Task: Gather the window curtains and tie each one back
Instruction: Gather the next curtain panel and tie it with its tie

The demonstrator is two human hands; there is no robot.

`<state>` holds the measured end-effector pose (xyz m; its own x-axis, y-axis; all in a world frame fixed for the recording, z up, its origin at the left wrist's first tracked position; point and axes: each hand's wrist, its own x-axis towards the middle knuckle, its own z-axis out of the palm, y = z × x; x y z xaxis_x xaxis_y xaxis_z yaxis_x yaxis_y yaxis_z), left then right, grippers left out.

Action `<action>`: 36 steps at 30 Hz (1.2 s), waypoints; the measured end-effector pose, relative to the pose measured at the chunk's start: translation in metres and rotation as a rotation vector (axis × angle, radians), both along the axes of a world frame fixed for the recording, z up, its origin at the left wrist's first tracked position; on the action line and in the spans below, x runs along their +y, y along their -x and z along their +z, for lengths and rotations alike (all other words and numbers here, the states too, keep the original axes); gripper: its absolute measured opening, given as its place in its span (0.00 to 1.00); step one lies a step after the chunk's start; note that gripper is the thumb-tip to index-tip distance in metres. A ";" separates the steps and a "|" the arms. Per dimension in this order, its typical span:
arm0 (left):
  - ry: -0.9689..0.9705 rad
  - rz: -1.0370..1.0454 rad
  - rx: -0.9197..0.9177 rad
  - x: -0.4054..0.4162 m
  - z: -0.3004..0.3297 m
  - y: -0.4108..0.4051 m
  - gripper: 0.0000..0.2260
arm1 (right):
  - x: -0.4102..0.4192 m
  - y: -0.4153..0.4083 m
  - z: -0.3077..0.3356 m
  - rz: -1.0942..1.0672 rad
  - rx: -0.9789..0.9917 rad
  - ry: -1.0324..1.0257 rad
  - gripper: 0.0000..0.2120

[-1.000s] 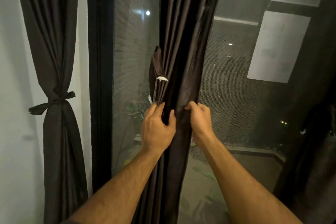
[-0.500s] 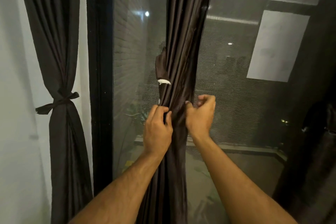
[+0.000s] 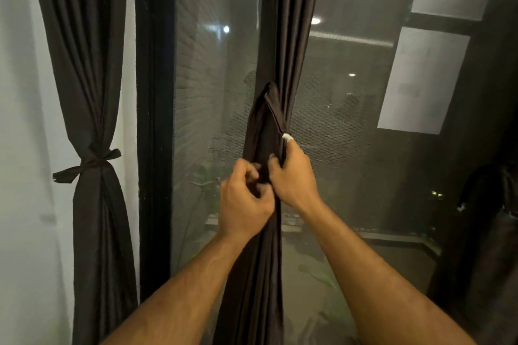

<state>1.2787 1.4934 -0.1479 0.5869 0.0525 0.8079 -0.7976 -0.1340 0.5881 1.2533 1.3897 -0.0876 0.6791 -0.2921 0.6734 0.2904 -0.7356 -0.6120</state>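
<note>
A dark brown curtain (image 3: 288, 36) hangs gathered into a narrow bunch in front of the window glass. A dark tie strap (image 3: 276, 112) with a white tag at its end runs down its front. My right hand (image 3: 294, 176) grips the strap just below the white tag, pressed against the bunch. My left hand (image 3: 244, 202) pinches the curtain folds right beside it, fingers curled in. On the left, a second dark curtain (image 3: 89, 64) hangs tied back with a knotted band (image 3: 92, 161).
A black window frame post (image 3: 154, 120) stands between the two curtains. A white wall (image 3: 19, 148) is at the left. Another dark bundled curtain (image 3: 487, 218) shows at the right edge. The glass reflects room lights.
My right hand has come off the right side of the bunch, risen and taken hold of the strap near its white tag. My left hand moved right and closed in beside it. The bunch is narrower.
</note>
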 end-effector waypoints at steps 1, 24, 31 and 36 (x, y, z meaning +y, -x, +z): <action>0.036 -0.023 0.019 0.003 0.011 -0.001 0.07 | -0.001 0.000 0.000 0.008 0.003 0.017 0.05; 0.279 -0.496 0.360 0.022 0.142 -0.020 0.22 | -0.001 -0.001 0.027 0.048 -0.089 0.314 0.39; -0.103 -0.226 0.237 0.005 0.149 -0.005 0.25 | 0.003 -0.008 0.028 0.133 -0.127 0.278 0.32; -0.082 -0.063 0.191 -0.002 0.152 -0.007 0.12 | 0.001 0.004 0.036 0.441 -0.099 0.022 0.26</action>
<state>1.2856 1.4916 0.0043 0.7297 -0.0505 0.6819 -0.6811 -0.1417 0.7184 1.2498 1.3905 -0.0517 0.6677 0.0254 0.7440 0.6350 -0.5410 -0.5514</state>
